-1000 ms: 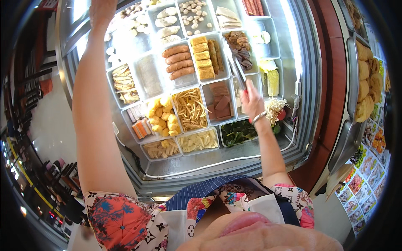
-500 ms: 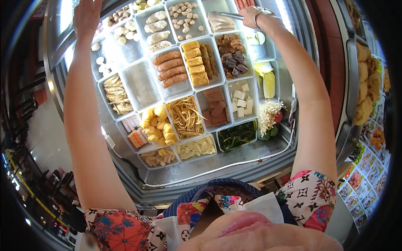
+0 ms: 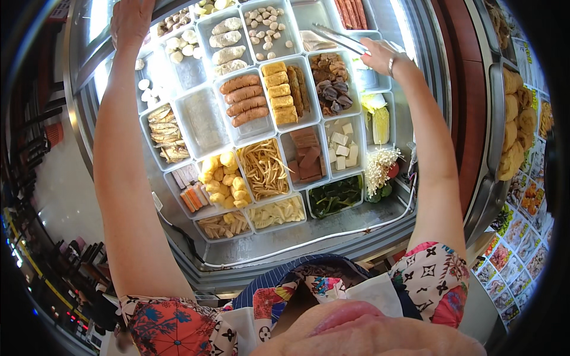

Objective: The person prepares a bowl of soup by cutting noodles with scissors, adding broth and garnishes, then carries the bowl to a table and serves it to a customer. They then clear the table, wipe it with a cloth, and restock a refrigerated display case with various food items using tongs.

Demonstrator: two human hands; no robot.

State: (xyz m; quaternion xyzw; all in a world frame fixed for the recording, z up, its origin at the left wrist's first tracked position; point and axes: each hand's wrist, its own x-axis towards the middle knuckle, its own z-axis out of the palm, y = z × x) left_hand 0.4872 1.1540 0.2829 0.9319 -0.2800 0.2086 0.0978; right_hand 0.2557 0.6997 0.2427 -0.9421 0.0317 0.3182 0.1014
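Rows of pale food trays (image 3: 205, 121) in a metal-lined case (image 3: 243, 250).
Four browned sausages (image 3: 244, 99) lie stacked just left of golden rolls (image 3: 280, 89), with dark brown pieces (image 3: 335, 95) in the tray to their right. Small dried fish (image 3: 167, 133) fill a tray at the left; below and to its right sit yellow puffs (image 3: 225, 181), then tan strips (image 3: 262, 169), reddish-brown slabs (image 3: 306, 157) and white cubes (image 3: 342, 148). Dark green leaves (image 3: 335, 196) lie nearer the front, beside a bunch of thin white mushrooms (image 3: 381, 169) and a red round item (image 3: 393, 170). A white cable (image 3: 323, 239) curves along the near edge. Outside, at the right, are golden-brown pieces (image 3: 514, 130) and a sheet of food photos (image 3: 516, 255).
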